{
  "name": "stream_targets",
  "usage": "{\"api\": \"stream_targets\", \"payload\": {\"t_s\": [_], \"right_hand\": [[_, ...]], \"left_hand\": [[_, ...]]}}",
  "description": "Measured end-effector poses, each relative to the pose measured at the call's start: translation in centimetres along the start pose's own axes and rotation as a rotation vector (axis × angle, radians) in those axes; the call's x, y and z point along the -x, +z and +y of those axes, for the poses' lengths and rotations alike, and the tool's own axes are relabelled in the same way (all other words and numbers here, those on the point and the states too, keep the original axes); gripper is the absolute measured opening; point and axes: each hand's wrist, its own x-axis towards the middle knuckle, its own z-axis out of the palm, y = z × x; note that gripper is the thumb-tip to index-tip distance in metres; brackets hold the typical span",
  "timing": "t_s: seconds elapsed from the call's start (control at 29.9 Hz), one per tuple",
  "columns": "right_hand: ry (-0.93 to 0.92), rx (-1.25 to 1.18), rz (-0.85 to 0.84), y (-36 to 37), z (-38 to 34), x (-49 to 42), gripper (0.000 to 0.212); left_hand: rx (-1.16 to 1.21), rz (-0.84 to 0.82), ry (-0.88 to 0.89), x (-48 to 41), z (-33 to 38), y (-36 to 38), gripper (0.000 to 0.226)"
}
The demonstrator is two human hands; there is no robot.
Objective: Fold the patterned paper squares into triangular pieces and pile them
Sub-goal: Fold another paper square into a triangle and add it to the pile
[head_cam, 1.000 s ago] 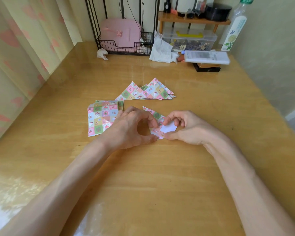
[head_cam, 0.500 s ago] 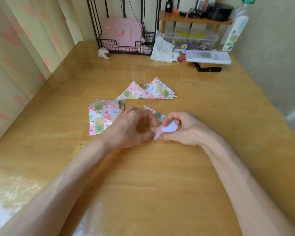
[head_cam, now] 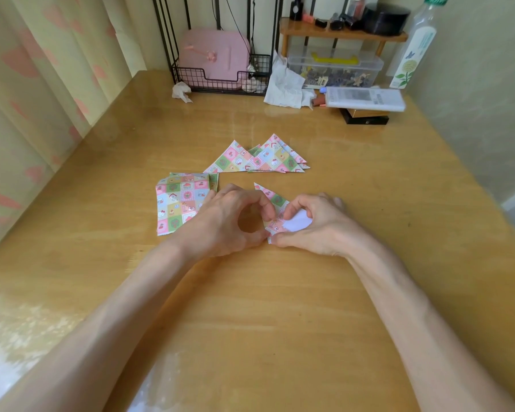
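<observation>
Little shifts since a second ago: left hand (head_cam: 229,224) and right hand (head_cam: 318,226) both pinch the half-folded paper (head_cam: 275,200) on the table (head_cam: 250,307), near the triangle pile (head_cam: 262,159); aligning corners before creasing should keep edges true.

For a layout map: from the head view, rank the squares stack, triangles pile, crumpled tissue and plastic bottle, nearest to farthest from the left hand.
From the left hand, holding the half-folded paper:
1. Squares stack, beside it, left.
2. Triangles pile, just beyond.
3. Crumpled tissue, far back left.
4. Plastic bottle, back right corner.
</observation>
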Motion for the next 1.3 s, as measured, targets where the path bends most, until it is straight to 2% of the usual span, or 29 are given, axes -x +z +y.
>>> {"api": "stream_targets", "payload": {"t_s": [0.37,0.67,0.77,1.14,1.24,1.3], "right_hand": [[0.027,0.039,-0.022,0.0,-0.8,0.4,0.048],[-0.020,-0.064,-0.042,-0.7,0.4,-0.4,0.038],[-0.051,-0.177,-0.064,-1.0,1.0,-0.6,0.035],[-0.075,-0.172,-0.071,-1.3,1.4,-0.6,0.035],[-0.084,-0.261,-0.098,-1.4,1.6,-0.4,0.034],[-0.092,-0.391,-0.048,-1.6,1.9,-0.2,0.030]], "left_hand": [[0.015,-0.010,-0.015,0.0,0.2,-0.2,0.023],[0.021,-0.009,-0.020,-0.1,0.0,-0.1,0.023],[0.027,-0.005,-0.015,-0.1,-0.2,0.0,0.023],[0.025,-0.002,0.013,-0.1,-0.4,0.2,0.023],[0.035,0.026,0.047,-0.1,-0.3,0.5,0.018],[0.063,0.055,0.061,-0.1,-0.2,0.7,0.016]]}}
